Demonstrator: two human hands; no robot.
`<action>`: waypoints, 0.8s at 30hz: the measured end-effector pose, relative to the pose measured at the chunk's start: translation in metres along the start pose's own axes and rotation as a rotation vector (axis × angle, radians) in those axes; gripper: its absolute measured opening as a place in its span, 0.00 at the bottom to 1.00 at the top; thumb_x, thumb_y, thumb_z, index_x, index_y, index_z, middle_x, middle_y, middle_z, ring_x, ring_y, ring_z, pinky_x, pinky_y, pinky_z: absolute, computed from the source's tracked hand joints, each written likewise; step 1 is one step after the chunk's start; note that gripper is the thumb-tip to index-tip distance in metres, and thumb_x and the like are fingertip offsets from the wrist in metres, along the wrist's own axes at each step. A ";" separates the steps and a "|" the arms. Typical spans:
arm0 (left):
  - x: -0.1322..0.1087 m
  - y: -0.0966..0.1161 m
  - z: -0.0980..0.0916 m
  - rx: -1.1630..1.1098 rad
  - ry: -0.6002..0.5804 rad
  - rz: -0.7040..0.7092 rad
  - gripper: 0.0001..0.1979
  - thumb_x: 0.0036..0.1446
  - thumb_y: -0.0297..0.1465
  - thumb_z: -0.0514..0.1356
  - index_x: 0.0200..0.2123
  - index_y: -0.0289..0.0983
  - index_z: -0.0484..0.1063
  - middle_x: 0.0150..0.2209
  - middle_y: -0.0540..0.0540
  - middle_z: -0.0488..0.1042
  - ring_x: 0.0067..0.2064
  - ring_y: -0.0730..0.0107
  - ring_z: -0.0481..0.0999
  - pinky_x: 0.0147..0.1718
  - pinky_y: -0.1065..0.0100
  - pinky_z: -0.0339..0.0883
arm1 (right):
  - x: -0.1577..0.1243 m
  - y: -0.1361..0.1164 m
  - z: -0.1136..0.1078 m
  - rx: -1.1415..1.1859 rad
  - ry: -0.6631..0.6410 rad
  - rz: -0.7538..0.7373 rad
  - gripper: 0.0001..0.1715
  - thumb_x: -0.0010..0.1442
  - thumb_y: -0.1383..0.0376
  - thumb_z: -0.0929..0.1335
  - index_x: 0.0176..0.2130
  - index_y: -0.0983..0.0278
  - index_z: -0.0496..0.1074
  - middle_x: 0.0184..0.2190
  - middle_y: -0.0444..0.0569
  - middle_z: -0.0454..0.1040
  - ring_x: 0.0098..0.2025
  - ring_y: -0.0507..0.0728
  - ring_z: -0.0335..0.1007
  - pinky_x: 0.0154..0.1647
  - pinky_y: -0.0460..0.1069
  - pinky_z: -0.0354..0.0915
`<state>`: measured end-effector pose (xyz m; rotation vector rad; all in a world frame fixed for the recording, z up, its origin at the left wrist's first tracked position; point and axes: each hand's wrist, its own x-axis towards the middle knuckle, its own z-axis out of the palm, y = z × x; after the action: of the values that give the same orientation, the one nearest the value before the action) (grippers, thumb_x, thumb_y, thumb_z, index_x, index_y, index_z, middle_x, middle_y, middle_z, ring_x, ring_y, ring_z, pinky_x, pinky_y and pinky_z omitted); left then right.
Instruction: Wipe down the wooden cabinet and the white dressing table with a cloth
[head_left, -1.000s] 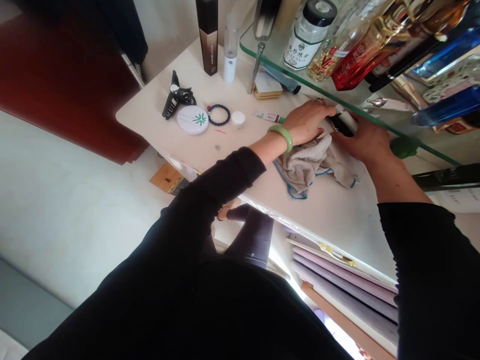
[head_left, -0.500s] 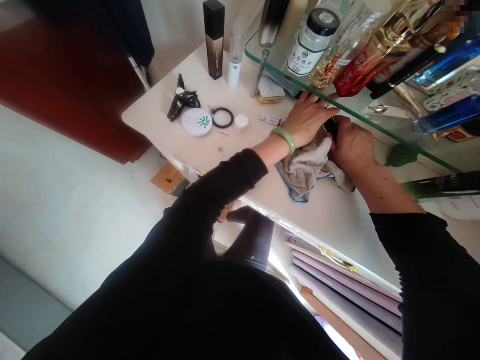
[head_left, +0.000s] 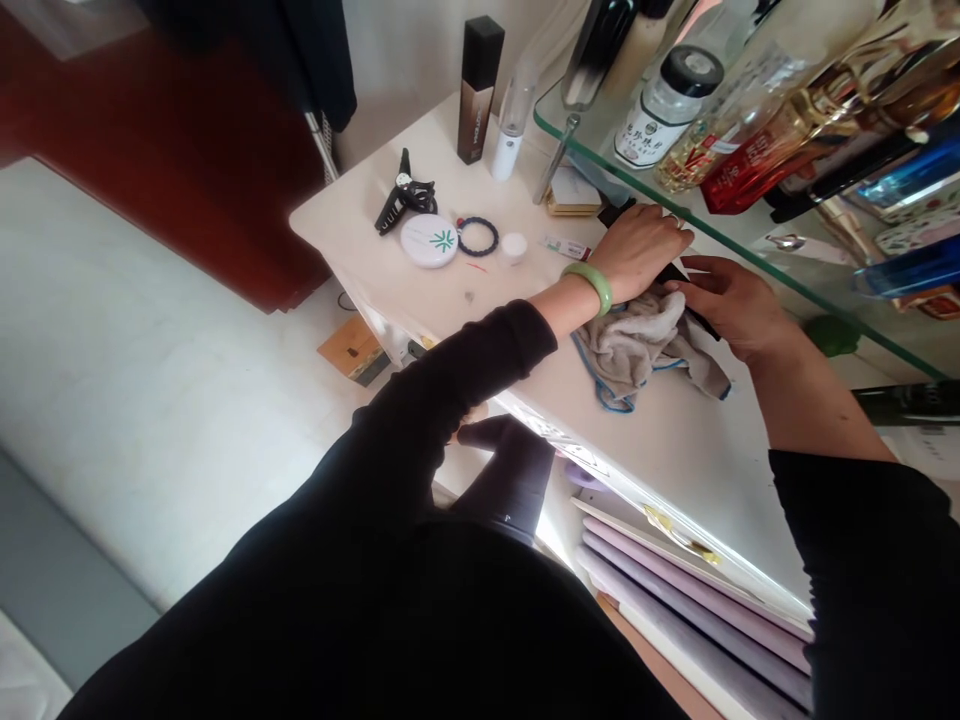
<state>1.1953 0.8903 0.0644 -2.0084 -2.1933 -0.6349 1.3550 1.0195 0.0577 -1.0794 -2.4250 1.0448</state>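
Observation:
My left hand (head_left: 641, 250), wearing a green bangle (head_left: 591, 286) at the wrist, curls over a dark object under the glass shelf. Dark parts show on both sides of it. Opposite, my right hand (head_left: 739, 308) grips a black, flat-looking object (head_left: 673, 274) between thumb and fingers. Its kind is hidden by the hands, and I cannot tell whether both hands hold the same piece. Just below them a crumpled grey-beige cloth (head_left: 637, 345) with blue edging lies on the white tabletop (head_left: 675, 440).
A glass shelf (head_left: 750, 235) crowded with bottles overhangs the hands; a jar with a black lid (head_left: 664, 105) stands on it. Leftward on the table are a black hair claw (head_left: 405, 195), a round white case (head_left: 429, 241), a dark hair tie (head_left: 478, 219) and a tall brown bottle (head_left: 480, 90).
The view has shifted, so everything sits further right. My left hand's spread fingers have curled in. My right hand has turned, its thumb now lying along the black object.

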 end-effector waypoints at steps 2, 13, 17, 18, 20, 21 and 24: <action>-0.007 0.000 -0.005 0.014 0.010 -0.023 0.21 0.76 0.19 0.50 0.60 0.25 0.81 0.59 0.30 0.83 0.69 0.44 0.76 0.68 0.45 0.69 | -0.001 -0.006 0.004 0.087 -0.043 -0.010 0.38 0.52 0.50 0.81 0.60 0.56 0.79 0.56 0.58 0.87 0.61 0.71 0.83 0.67 0.69 0.78; -0.053 -0.025 -0.043 0.153 -0.009 -0.061 0.25 0.78 0.25 0.47 0.67 0.31 0.78 0.70 0.33 0.76 0.77 0.45 0.68 0.77 0.44 0.59 | -0.002 -0.046 0.038 0.230 -0.193 -0.317 0.40 0.49 0.58 0.80 0.60 0.55 0.74 0.71 0.51 0.79 0.76 0.67 0.72 0.84 0.68 0.64; -0.047 -0.044 -0.040 0.189 -0.038 -0.080 0.26 0.77 0.24 0.47 0.70 0.27 0.74 0.71 0.31 0.76 0.79 0.48 0.65 0.79 0.45 0.56 | 0.009 -0.055 0.055 0.179 -0.191 -0.313 0.38 0.55 0.60 0.78 0.63 0.56 0.72 0.69 0.51 0.81 0.73 0.66 0.76 0.82 0.67 0.67; -0.044 -0.049 -0.037 0.185 -0.044 -0.085 0.26 0.77 0.25 0.47 0.70 0.26 0.73 0.72 0.31 0.75 0.80 0.48 0.64 0.79 0.44 0.56 | 0.013 -0.055 0.058 0.174 -0.194 -0.318 0.37 0.56 0.60 0.78 0.63 0.56 0.72 0.69 0.52 0.81 0.72 0.66 0.77 0.82 0.67 0.67; -0.037 -0.057 -0.028 0.172 -0.037 -0.092 0.27 0.77 0.25 0.47 0.71 0.25 0.71 0.74 0.30 0.73 0.80 0.48 0.64 0.79 0.43 0.54 | 0.023 -0.055 0.062 0.168 -0.186 -0.330 0.36 0.56 0.61 0.78 0.62 0.57 0.72 0.69 0.53 0.81 0.72 0.65 0.77 0.82 0.65 0.67; -0.032 -0.061 -0.023 0.158 -0.020 -0.095 0.27 0.77 0.25 0.46 0.71 0.25 0.71 0.74 0.30 0.73 0.79 0.48 0.65 0.79 0.42 0.53 | 0.028 -0.055 0.063 0.159 -0.175 -0.337 0.36 0.56 0.62 0.78 0.62 0.58 0.73 0.70 0.53 0.80 0.72 0.64 0.77 0.82 0.65 0.66; -0.015 -0.072 -0.007 0.103 0.029 -0.108 0.29 0.77 0.26 0.43 0.70 0.24 0.73 0.71 0.29 0.76 0.76 0.45 0.68 0.79 0.40 0.53 | 0.045 -0.055 0.066 0.078 -0.137 -0.342 0.35 0.58 0.66 0.75 0.64 0.58 0.72 0.74 0.53 0.76 0.77 0.62 0.72 0.84 0.66 0.62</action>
<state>1.1256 0.8710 0.0489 -1.8307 -2.2798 -0.5473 1.2614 0.9942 0.0502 -0.5562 -2.5306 1.1129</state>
